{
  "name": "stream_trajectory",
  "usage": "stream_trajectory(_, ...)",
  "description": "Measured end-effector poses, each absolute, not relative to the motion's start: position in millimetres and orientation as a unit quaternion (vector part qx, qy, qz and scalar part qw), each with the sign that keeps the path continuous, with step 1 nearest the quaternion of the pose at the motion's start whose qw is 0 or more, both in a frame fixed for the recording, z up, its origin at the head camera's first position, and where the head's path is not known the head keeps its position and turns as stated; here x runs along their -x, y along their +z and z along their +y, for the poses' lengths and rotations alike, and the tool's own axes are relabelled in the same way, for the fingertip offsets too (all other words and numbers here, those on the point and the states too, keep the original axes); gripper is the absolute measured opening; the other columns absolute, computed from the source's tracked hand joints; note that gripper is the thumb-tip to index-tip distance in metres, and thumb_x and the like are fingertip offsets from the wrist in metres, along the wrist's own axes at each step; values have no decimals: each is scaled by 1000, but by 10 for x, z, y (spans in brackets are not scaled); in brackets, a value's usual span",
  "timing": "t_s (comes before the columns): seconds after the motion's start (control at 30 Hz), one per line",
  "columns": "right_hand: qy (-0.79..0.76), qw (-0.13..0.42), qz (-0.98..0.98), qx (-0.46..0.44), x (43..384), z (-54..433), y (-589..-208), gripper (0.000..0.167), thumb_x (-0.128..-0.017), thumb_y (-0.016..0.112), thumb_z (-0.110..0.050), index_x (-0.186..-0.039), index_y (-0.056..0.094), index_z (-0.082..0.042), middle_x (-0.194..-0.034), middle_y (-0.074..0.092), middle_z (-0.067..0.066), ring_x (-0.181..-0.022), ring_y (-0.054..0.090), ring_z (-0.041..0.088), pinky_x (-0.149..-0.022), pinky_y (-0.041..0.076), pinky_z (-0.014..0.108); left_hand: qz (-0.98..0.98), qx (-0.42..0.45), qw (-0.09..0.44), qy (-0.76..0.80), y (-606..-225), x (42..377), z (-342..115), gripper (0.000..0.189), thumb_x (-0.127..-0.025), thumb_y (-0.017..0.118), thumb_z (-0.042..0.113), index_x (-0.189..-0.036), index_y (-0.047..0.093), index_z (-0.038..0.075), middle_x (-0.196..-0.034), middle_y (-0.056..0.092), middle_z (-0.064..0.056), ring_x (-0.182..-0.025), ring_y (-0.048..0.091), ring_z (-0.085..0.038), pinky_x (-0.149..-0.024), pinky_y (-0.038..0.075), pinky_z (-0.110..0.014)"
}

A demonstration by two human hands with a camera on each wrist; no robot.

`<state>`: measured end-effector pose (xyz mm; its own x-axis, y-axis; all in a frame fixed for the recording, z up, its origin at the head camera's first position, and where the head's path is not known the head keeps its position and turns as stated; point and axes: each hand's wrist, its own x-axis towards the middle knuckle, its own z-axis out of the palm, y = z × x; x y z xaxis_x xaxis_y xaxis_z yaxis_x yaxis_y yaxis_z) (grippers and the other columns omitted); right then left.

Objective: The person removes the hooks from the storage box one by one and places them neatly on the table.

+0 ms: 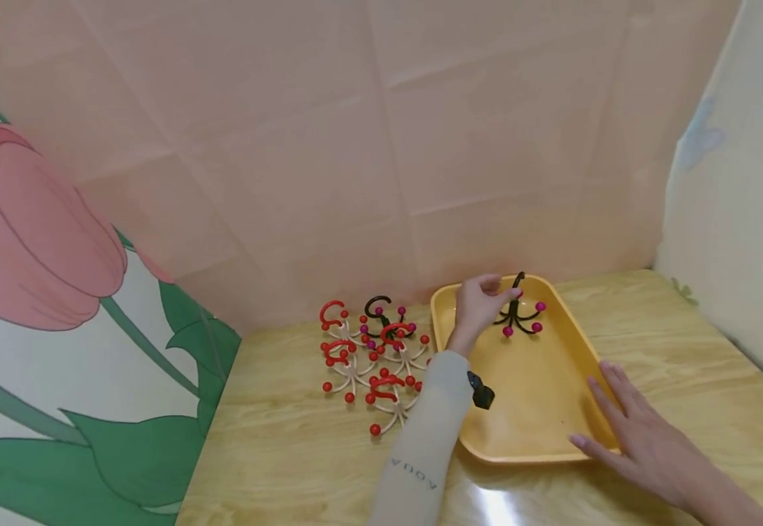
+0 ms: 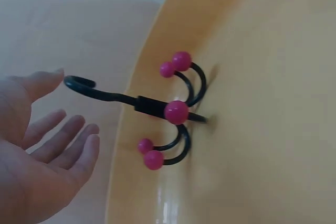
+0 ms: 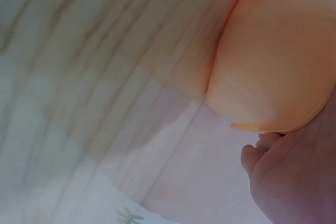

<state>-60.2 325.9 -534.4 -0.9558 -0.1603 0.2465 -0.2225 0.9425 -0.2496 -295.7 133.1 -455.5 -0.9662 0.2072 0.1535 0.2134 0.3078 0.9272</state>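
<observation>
A black hook hanger (image 1: 515, 313) with magenta ball tips stands upright on its arms inside the far end of the yellow tray (image 1: 533, 387). My left hand (image 1: 478, 305) is beside its top; in the left wrist view the hand (image 2: 47, 140) has relaxed, spread fingers, with the thumb tip right at the hanger's curled end (image 2: 79, 84). Nothing lies between those fingers. My right hand (image 1: 651, 438) rests at the tray's right side, fingers extended along the rim. The right wrist view shows that hand (image 3: 299, 177) against the tray's outer wall (image 3: 273, 61).
Left of the tray, several white hook hangers with red hooks and red balls (image 1: 351, 372) stand close together. A black hanger with magenta balls (image 1: 386, 321) stands among them. A pink sheet (image 1: 289, 183) rises behind the wooden tabletop (image 1: 276, 453).
</observation>
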Motion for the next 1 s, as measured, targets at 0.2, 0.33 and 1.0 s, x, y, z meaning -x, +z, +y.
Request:
stream_trajectory(0.2, 140, 132, -976, -102, 595, 3242, -5363, 98, -96, 73, -50, -165, 25, 1, -179, -7, 12, -165, -17, 20, -110, -19, 8, -788, 134, 25, -600, -4702, 2993, 1443, 36, -90, 86, 21, -123, 78, 11, -115, 80, -5, -109, 75, -25, -88, 59, -18)
stream_trajectory(0.33, 145, 137, -974, -103, 585, 3243, -5373, 98, -96, 73, -49, -166, 24, 0, -179, -5, 11, -164, -19, 15, -110, -19, 9, -777, 119, 20, -618, -4751, 2990, 1503, 34, -88, 87, 19, -121, 79, 12, -114, 80, -5, -103, 75, -16, -85, 58, -17)
stream_trajectory(1.0, 157, 92, -981, -71, 596, 3227, -5378, 97, -98, 67, -56, -165, 26, 1, -179, -10, 11, -166, -15, 29, -123, -14, 35, -778, 90, 68, -618, -4777, 2968, 1699, 6, -89, 84, 10, -96, 85, 11, -84, 82, -1, -70, 74, -5, -62, 55, -11)
